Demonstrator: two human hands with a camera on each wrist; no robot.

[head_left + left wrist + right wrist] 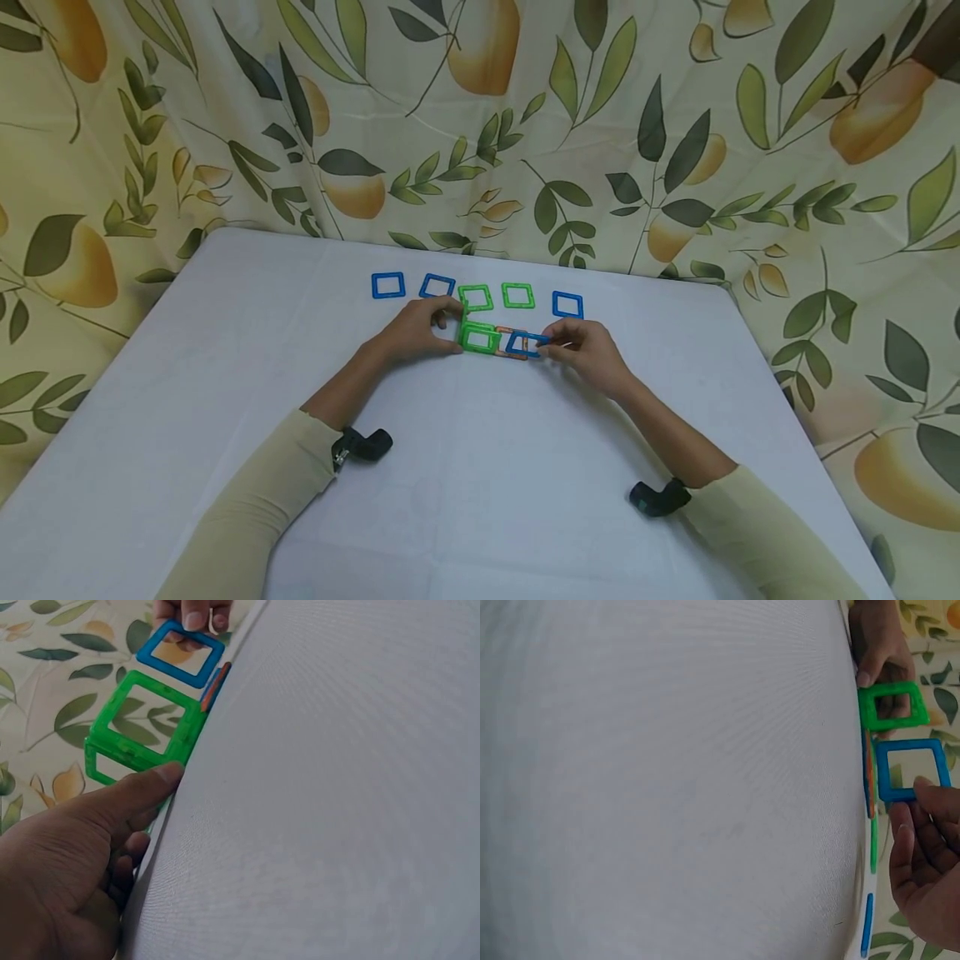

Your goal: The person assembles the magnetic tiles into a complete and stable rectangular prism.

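Observation:
My left hand (416, 329) grips the left side of a small joined piece of green magnetic tiles (480, 351), square open frames standing up from the white table. In the left wrist view the thumb of that hand presses near a lower corner of the green piece. On the right, my right hand (588, 354) pinches a blue magnetic tile (883, 769) by its edge between thumb and fingers. It is held up beside the green tiles, above an orange tile (512, 357) that lies flat against the green piece. Part of the left fingers is hidden behind the tiles.
Behind the hands lies a loose row: a blue tile (387, 274), another blue tile (438, 277), a green tile (476, 287), a second green tile (517, 285) and a blue tile (567, 293). A leaf-patterned curtain (517, 183) hangs along the table's (450, 500) far edge.

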